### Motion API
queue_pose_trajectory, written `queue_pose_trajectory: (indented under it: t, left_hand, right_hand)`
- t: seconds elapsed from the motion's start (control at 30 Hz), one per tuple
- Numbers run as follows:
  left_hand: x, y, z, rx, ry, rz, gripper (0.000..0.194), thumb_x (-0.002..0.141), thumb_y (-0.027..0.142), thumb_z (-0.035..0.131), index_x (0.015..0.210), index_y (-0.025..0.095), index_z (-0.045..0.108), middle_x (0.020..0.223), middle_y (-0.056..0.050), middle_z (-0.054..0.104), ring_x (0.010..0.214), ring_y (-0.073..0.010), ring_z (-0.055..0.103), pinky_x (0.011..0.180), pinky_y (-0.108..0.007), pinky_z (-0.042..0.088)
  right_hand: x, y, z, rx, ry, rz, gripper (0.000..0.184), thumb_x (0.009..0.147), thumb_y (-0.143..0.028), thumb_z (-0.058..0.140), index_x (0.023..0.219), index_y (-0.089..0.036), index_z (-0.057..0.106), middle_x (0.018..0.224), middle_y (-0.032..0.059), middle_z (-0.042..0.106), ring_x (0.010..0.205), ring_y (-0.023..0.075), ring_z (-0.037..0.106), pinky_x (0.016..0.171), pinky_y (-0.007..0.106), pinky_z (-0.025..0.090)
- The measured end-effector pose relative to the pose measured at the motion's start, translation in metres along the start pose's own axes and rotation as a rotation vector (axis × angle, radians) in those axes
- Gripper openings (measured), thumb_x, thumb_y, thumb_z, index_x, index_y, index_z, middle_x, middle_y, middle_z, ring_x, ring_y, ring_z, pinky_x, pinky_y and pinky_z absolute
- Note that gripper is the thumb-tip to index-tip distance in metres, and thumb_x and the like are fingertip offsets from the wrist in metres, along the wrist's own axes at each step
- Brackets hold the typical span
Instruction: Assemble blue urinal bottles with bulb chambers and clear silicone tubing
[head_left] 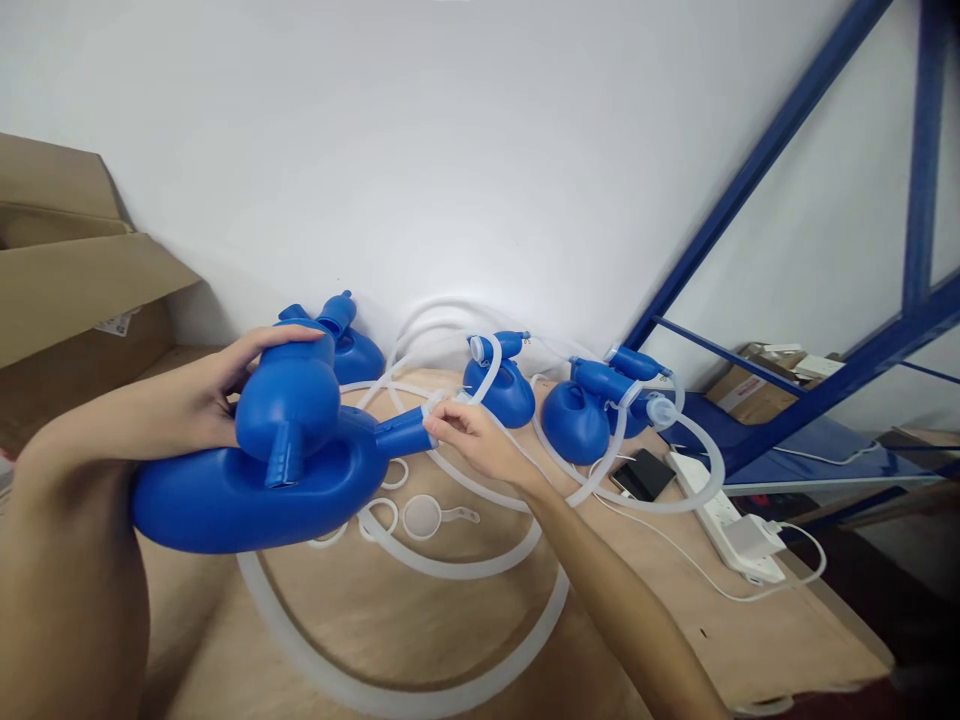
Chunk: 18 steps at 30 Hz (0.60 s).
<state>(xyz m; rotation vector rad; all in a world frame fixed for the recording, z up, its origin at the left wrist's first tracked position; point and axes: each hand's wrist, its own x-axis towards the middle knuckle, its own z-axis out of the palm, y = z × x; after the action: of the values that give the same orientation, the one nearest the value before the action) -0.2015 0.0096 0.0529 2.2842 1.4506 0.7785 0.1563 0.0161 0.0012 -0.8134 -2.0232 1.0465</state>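
Note:
A large blue plastic urinal bottle lies on its side in front of me, its neck pointing right. My left hand wraps round a rounded blue funnel piece with a ribbed spout, close against the bottle's top. At the mouth of the neck, my right hand pinches a translucent cap; its fingers partly hide it. Beneath the bottle, translucent hoses curl over the brown tabletop. A white round strap cap and several white rings lie just below the neck.
Along the wall stand more blue bottles, some with hoses fitted. To the right are a black phone, a white power strip with a charger, and a blue metal rack. An open cardboard box sits at left.

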Motion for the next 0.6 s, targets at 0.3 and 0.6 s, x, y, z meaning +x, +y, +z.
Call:
queue_pose_trajectory:
  t: [0.3, 0.6]
  left_hand:
    - [0.0, 0.014, 0.002, -0.049, -0.069, -0.004, 0.106, 0.061, 0.053, 0.083, 0.158, 0.036, 0.043, 0.147, -0.004, 0.057, 0.113, -0.0321, 0.072, 0.083, -0.033, 0.067]
    - [-0.003, 0.021, 0.006, -0.068, -0.106, -0.045, 0.097, 0.061, 0.047, 0.082, 0.152, 0.04, 0.048, 0.128, -0.004, 0.069, 0.103, -0.0312, 0.074, 0.08, -0.038, 0.069]
  right_hand:
    - [-0.004, 0.022, -0.001, 0.156, -0.029, -0.005, 0.041, 0.103, -0.054, 0.052, 0.078, -0.022, 0.049, 0.078, -0.0031, 0.044, 0.073, 0.0147, 0.041, 0.073, 0.03, 0.035]
    - [-0.005, 0.042, -0.001, 0.532, 0.093, 0.037, 0.041, 0.093, -0.05, 0.067, 0.067, -0.024, 0.049, 0.068, -0.0037, 0.039, 0.064, 0.0147, 0.034, 0.065, 0.029, 0.033]
